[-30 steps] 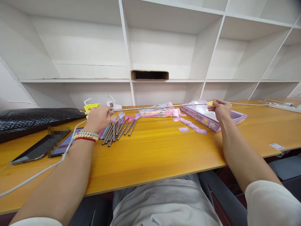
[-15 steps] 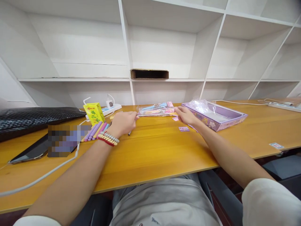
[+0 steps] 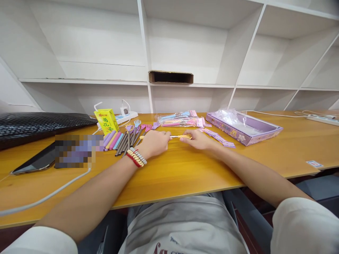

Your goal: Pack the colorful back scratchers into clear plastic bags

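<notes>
Near the desk's (image 3: 185,178) front edge, the cloth of your shirt (image 3: 182,225) is close below the work; both forearms cross that edge. Above its middle, your left hand (image 3: 156,141) is closed, fingers curled round the yellow claw-headed stick (image 3: 174,137), with what appears to be its yellow end showing past your little-finger side. Your right hand (image 3: 200,140) is nearly shut, thumb and fingertips pinching the claw at the other end. The stick lies roughly level and parallel to the front edge, a short length of metal shaft visible between your hands.

Handling, in judgement: force is best directed straight along the shaft, as a sideways bend could kink thin metal. The pinch belongs at the claw's base, since the tines look the weaker part. An even, slow motion suits it; a jerk could drive your left knuckles into the claw-headed shafts (image 3: 127,141) just beside them, towards the left edge.

Further out, coloured bars (image 3: 112,139) lie left of those shafts, and cards (image 3: 217,137) lie right of your right hand, before the purple tray (image 3: 246,141). Wrapped packets (image 3: 178,120) lie by the back edge; the yellow carton (image 3: 106,121) stands towards the back left corner.
</notes>
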Demonstrator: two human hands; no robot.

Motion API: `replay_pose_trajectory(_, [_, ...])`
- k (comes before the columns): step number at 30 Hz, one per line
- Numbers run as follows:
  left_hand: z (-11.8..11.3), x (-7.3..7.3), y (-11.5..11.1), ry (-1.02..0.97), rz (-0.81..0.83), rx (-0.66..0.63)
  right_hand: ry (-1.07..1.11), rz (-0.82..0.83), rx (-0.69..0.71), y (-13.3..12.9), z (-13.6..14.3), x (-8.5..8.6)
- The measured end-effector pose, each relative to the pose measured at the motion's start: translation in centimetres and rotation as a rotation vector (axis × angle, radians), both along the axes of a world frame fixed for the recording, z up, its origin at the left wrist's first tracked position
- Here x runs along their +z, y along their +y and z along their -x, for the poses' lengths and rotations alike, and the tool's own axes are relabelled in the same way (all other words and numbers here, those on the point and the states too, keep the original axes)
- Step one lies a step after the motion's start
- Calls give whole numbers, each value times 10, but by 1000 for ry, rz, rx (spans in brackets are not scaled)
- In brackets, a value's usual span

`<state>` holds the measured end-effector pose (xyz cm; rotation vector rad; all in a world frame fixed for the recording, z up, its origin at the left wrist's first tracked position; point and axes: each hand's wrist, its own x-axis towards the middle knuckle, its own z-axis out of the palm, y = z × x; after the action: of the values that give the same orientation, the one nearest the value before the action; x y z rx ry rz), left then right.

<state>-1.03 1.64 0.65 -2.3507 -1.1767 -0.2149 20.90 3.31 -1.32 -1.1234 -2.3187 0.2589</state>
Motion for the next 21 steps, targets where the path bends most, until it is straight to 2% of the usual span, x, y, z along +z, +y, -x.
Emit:
replay_pose_trajectory(4, [2,-4,3,-4,51,-22,-32,28,31,2,-5,-4])
replay_pose_trajectory(8, [2,-6,3,-17,76,-41,-40,-29,54,0,-7,-2])
replay_pose_trajectory(14, [3,-6,1,-94,46,-70,2,-217,87,1,-5,0])
replay_pose_trajectory(18, [1,-4,2,-88,1,-52,61,-202,64,5,-3,-1])
replay_pose_trajectory(21, [4,2,9,-94,-80,-36,105,-217,93,9,-7,9])
